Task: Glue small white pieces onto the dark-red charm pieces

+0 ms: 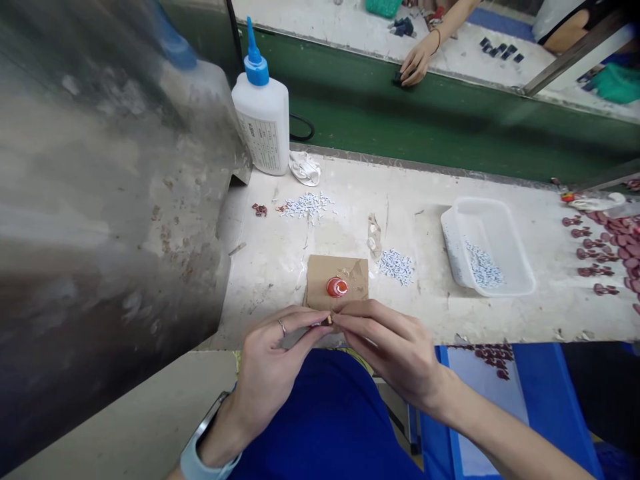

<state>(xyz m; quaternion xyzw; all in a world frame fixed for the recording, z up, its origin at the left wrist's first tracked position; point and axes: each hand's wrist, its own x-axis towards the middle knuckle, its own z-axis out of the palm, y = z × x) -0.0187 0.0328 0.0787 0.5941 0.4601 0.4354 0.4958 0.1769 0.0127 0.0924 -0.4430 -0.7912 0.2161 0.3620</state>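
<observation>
My left hand and my right hand meet at the table's front edge, fingertips pinched together. Between them is a tiny part with a yellowish end; the fingers cover most of it and its kind cannot be made out. Just beyond my fingertips lies a piece of brown cardboard carrying a small round container of orange-red stuff. Right of the cardboard is a small heap of tiny white-and-blue pieces. Another scattered heap of such pieces lies farther back on the left.
A white bottle with blue nozzle stands at the back left beside a metal housing. A translucent tub holds more tiny pieces. Dark red parts lie far right. Beyond the green partition, another person's hand holds something dark.
</observation>
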